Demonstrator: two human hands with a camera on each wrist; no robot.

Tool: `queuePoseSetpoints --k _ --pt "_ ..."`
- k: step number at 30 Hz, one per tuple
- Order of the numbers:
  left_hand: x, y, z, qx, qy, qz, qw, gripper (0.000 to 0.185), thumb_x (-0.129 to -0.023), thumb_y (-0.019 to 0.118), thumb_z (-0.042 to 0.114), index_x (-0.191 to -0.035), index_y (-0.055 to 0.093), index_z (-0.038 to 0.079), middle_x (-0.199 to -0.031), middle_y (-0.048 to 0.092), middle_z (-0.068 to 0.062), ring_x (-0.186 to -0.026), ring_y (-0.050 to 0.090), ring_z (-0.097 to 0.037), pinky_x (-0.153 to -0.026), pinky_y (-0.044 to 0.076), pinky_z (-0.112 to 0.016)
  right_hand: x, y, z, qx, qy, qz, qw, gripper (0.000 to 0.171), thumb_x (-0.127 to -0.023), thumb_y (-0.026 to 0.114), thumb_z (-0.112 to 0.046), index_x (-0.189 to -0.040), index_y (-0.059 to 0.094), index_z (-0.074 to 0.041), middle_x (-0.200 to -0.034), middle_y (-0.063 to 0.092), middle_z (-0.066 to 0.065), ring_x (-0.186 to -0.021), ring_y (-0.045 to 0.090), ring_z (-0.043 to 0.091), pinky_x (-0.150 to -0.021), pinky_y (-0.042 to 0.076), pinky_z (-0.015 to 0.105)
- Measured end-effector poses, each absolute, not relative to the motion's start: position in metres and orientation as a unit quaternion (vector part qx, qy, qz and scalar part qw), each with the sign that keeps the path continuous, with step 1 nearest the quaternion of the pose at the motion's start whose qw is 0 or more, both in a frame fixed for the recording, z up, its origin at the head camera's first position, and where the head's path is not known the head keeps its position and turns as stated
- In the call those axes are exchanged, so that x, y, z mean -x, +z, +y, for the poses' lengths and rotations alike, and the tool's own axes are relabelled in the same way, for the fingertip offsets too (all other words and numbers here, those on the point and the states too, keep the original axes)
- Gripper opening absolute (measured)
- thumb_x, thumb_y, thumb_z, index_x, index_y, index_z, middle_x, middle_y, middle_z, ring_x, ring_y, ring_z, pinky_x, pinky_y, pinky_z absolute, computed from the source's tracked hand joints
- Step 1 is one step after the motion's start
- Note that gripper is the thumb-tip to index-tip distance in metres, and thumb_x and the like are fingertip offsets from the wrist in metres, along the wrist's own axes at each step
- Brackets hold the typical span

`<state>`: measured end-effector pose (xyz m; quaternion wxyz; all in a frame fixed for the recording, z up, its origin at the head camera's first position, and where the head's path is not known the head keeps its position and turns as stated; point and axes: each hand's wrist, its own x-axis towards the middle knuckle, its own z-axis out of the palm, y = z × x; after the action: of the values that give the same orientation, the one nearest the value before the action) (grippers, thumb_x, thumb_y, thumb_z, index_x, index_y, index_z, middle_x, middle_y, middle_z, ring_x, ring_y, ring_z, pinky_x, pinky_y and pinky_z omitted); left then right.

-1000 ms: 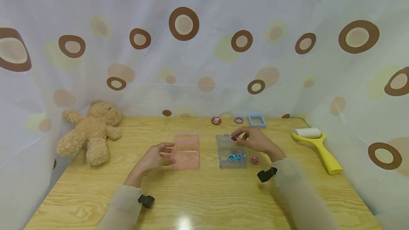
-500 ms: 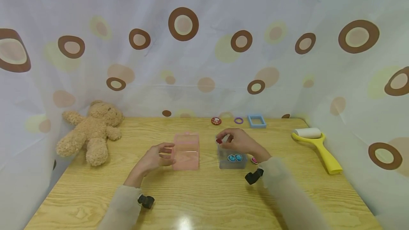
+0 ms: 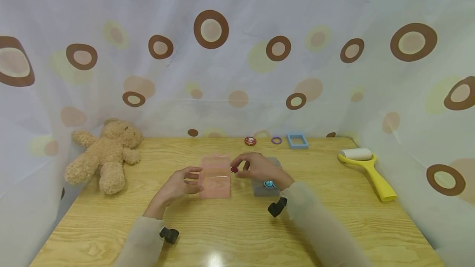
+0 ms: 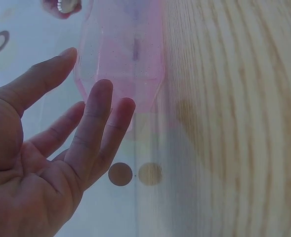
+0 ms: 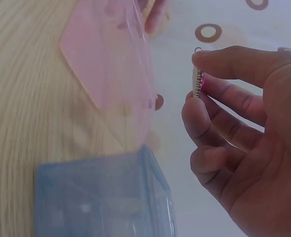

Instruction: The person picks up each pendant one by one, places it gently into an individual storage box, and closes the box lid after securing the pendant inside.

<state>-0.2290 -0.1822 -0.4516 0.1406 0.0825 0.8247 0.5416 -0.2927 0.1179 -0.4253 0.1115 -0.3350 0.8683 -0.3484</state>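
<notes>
Red gem (image 3: 234, 170) pinched in right hand (image 3: 257, 167), at the pink box's (image 3: 216, 176) 3 o'clock; left hand (image 3: 180, 184) fingers relaxed, touching its 9 o'clock side.

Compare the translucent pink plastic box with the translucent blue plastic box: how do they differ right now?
The translucent pink plastic box sits left, with the left hand beside it; the translucent blue plastic box sits right, partly hidden behind the right hand. The blue box shows blue gem pieces inside; nothing shows in the pink box. Both are see-through boxes on the wooden table.
</notes>
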Motion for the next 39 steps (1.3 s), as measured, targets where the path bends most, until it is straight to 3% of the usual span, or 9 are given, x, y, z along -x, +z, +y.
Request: queuePoseSetpoints --k 11,20,39 --pt "0.229 -0.451 -0.183 -0.086 0.539 0.827 0.134 0.067 -0.089 0.075 0.011 -0.148 0.044 0.002 -0.141 0.050 -0.030 -0.124 0.057 -0.047 -0.093 0.057 -0.049 0.294 -0.438 0.087 0.352 -0.326 0.866 0.141 0.021 -0.092 0.071 -0.019 -0.113 0.072 -0.024 -0.113 0.069 -0.007 -0.078 0.062 0.010 -0.071 0.053 0.026" --pt "0.228 -0.450 -0.182 -0.087 0.533 0.831 0.132 0.066 -0.090 0.075 0.012 -0.148 0.044 0.004 -0.140 0.052 -0.029 -0.123 0.059 -0.045 -0.093 0.056 -0.049 0.292 -0.444 0.071 0.368 -0.309 0.865 0.145 0.017 -0.089 0.076 -0.020 -0.106 0.075 -0.019 -0.105 0.072 -0.007 -0.086 0.065 0.014 -0.075 0.053 0.023" --pt "0.230 -0.452 -0.182 -0.080 0.535 0.830 0.134 0.064 -0.090 0.074 0.010 -0.147 0.046 0.004 -0.139 0.054 -0.027 -0.122 0.059 -0.042 -0.093 0.057 -0.047 0.292 -0.446 0.058 0.342 -0.273 0.884 0.165 0.013 -0.085 0.077 -0.014 -0.098 0.075 -0.016 -0.092 0.077 -0.007 -0.081 0.064 0.007 -0.074 0.052 0.023"
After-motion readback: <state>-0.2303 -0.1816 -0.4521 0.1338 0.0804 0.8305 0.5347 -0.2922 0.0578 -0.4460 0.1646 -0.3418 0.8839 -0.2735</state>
